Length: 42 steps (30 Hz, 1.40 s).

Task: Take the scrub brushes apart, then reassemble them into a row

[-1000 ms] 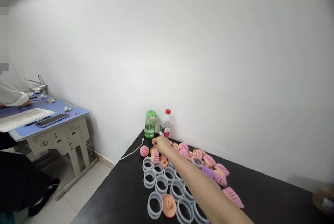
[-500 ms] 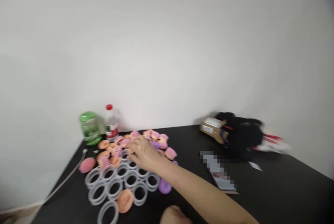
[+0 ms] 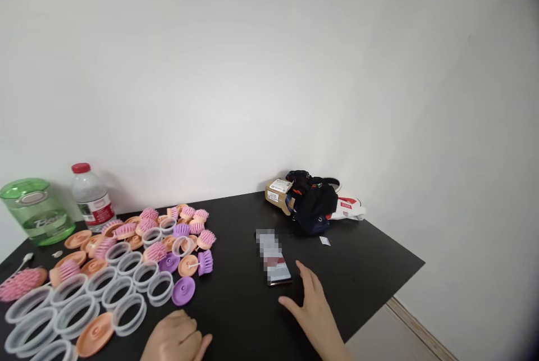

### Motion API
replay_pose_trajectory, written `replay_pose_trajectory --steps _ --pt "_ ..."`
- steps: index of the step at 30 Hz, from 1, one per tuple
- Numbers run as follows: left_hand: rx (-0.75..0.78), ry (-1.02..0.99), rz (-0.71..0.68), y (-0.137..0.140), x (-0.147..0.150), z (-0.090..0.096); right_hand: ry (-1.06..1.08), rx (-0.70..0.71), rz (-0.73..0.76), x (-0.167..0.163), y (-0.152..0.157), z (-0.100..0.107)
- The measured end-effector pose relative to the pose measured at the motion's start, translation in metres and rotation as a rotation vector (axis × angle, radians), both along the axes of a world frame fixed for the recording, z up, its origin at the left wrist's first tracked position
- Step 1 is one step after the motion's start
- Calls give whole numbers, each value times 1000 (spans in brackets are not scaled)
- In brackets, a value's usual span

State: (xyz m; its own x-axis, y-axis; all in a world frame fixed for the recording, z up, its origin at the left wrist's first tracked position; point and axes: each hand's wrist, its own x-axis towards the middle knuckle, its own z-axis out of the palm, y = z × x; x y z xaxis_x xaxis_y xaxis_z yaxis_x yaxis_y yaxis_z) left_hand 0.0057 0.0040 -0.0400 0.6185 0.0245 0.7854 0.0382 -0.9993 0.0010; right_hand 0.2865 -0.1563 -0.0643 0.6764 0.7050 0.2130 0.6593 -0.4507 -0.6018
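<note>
The right hand (image 3: 312, 307) is just beside the near end of the smartphone (image 3: 273, 261), its grip spread. The smartphone lies on the black desk (image 3: 236, 277), between the pink bristled brushes (image 3: 154, 252) and the black bag (image 3: 314, 206). The left hand (image 3: 174, 338), near the translucent rings (image 3: 126, 330), has fingers curled inward; I cannot tell whether its grip pinches something.

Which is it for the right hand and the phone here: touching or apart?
Apart. The head view shows it: a strip of black tabletop is visible between the right hand and the phone's nearest edges.
</note>
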Motion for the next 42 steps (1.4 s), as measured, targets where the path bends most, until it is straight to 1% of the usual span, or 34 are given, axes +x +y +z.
replay_pose_trajectory --steps 4,7,12,15,18,21,24,28,32,35,38,40,42 --pt "-58 110 91 -3 -1 1 -85 -18 65 -6 19 2" --pt "-68 160 137 -3 -1 1 -191 -25 67 -11 34 0" --pt "-67 152 180 -1 -4 4 -300 42 65 -13 44 -9" --pt "-82 138 169 0 -6 3 -316 104 72 -12 46 -12" --pt "-93 129 127 1 -7 2 -326 123 68 -11 47 -13" --pt "-89 103 97 1 -10 4 -333 92 45 -10 48 -11" --pt "-79 94 94 1 -14 7 -338 49 8 -5 48 -10" --pt "-72 86 102 3 -17 7 -374 13 -29 12 51 -10" --pt "-86 75 97 2 -17 7 -428 13 -25 30 56 -9" --pt "-106 89 109 0 -18 10 -441 11 -6 34 57 -8" --pt "-122 88 134 -1 -19 12 -492 10 37 28 56 -5" --pt "-124 78 156 0 -20 13 -497 35 115 17 58 1" --pt "-123 64 186 2 -23 15 -459 66 240 0 63 11"
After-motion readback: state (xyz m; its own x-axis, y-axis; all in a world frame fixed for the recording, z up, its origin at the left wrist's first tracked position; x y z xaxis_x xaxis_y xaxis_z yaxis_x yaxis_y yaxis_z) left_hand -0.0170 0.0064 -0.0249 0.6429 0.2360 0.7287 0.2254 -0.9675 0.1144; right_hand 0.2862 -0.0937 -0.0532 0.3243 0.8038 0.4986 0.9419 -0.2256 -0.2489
